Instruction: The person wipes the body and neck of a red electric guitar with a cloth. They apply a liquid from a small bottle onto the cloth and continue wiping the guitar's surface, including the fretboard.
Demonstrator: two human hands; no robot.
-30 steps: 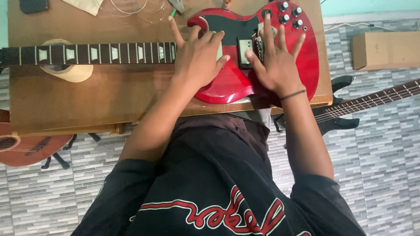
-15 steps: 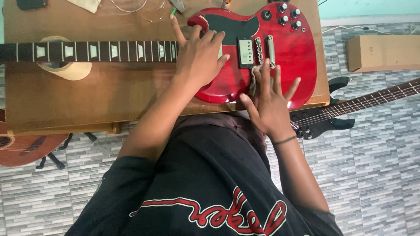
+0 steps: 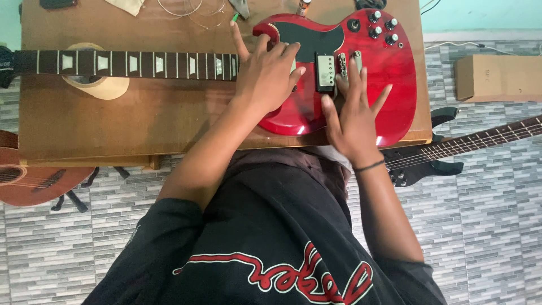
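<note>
**Both hands flat on the red guitar**

The red electric guitar (image 3: pixel 361 73) lies face up on the wooden table (image 3: pixel 141 121), body toward the table's right end, its dark neck (image 3: pixel 124 64) running off to the left. The left hand (image 3: pixel 268 73) presses down on the body right where the neck joins, fingers spread and laid flat, gripping nothing. The right hand (image 3: pixel 353 116) rests on the lower part of the body, fingers fanned apart, fingertips up against the bridge (image 3: pixel 341 63) just beside the chrome pickup (image 3: pixel 324 72). The black knobs (image 3: pixel 381 31) sit clear of both hands, toward the guitar's upper right corner. Beyond the guitar's top edge, loose coiled strings (image 3: pixel 186 8) lie on the table. Off the table, a black bass guitar (image 3: pixel 446 149) rests on the tiled floor below the red body's right end, a cardboard box (image 3: pixel 497 76) to the right, and an acoustic guitar (image 3: pixel 34 181) far left.
</note>
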